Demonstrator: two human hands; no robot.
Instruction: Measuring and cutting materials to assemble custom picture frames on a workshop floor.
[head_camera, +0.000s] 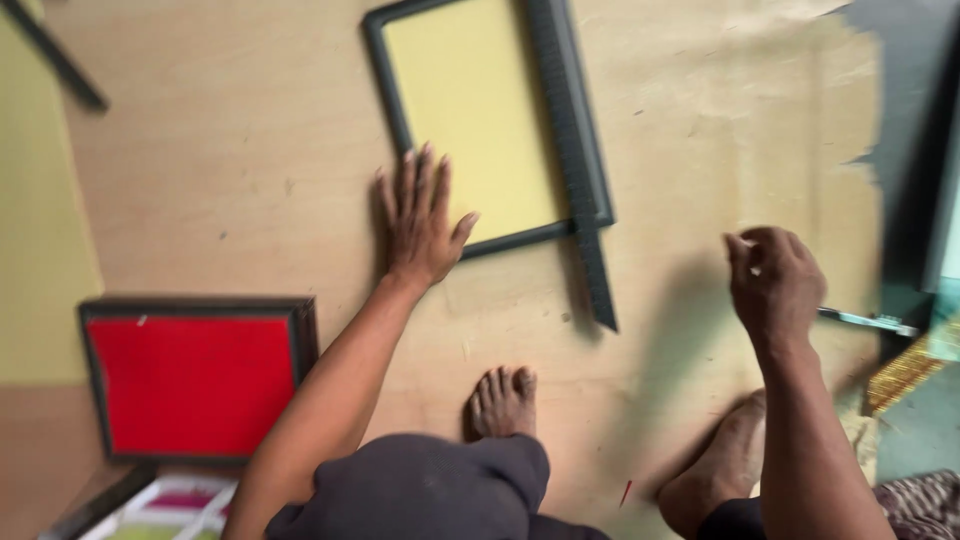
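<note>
Yellow filled the panel of the dark-edged frame (480, 125) that lay in the upper middle of the head view, flat on a pale plywood floor (230, 150). My left hand (420, 215) rested palm-down with its fingers spread wide and straight, holding nothing, and its thumb touched the frame's lower left corner. From those fingers the frame lay up and to the right, its long axis running steeply from the lower middle toward the top of the picture, tilted a little to the left. A loose dark moulding strip (580, 170) ran along the frame's right side and stuck out past its lower edge, pointing down toward the middle of the frame.

My right hand (772, 283) hung at the right of the picture, well apart from the yellow frame, its fingers curled narrow around a thin metal tool (868, 320) whose tip pointed toward the right edge. So the left hand was clearly the nearer one to the frame.

At the lower left lay a second dark frame with a red panel (195, 375), its long axis roughly level. Below it, at the bottom left corner, I saw the edge of a printed sheet or package (170, 505) in white, pink and green, too blurred to make out. A gold patterned strip (905, 372) sat at the right edge. My bare feet (503, 400) were planted at the bottom middle.
</note>
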